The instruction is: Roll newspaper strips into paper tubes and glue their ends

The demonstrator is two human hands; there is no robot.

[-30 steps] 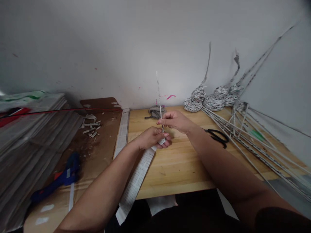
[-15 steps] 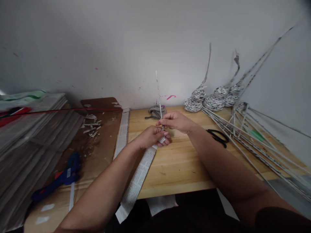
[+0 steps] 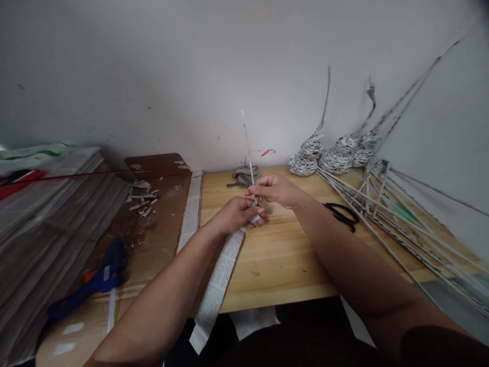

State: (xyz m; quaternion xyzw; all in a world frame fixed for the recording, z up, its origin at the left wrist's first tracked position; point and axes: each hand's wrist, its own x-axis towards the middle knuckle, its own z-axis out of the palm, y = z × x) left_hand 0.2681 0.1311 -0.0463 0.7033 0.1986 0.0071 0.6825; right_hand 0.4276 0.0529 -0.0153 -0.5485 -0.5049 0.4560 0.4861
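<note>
My left hand (image 3: 241, 214) is closed on a newspaper strip (image 3: 219, 278), pinching it where it narrows into a thin rolled tube. The strip's loose end slants down over the table's front edge. Just above, my right hand (image 3: 275, 190) pinches the rolled paper tube (image 3: 247, 137) between thumb and fingertips. The tube points up toward the wall, leaning slightly left. Behind my hands a crumpled grey cloth (image 3: 246, 176) lies on the wooden table (image 3: 275, 265). The fingers partly hide the spot where the flat strip becomes the tube.
Several woven paper pieces (image 3: 303, 162) stand along the wall at right, near long paper tubes (image 3: 405, 237) and black-handled scissors (image 3: 342, 215). At left are a newspaper stack (image 3: 64, 219), a blue glue gun (image 3: 91, 285), paper scraps (image 3: 143, 199) and another flat newspaper strip (image 3: 192, 204).
The strip's hanging lower end has shifted slightly to the right. Both hands keep nearly the same pinch on the paper, and the view has moved a little.
</note>
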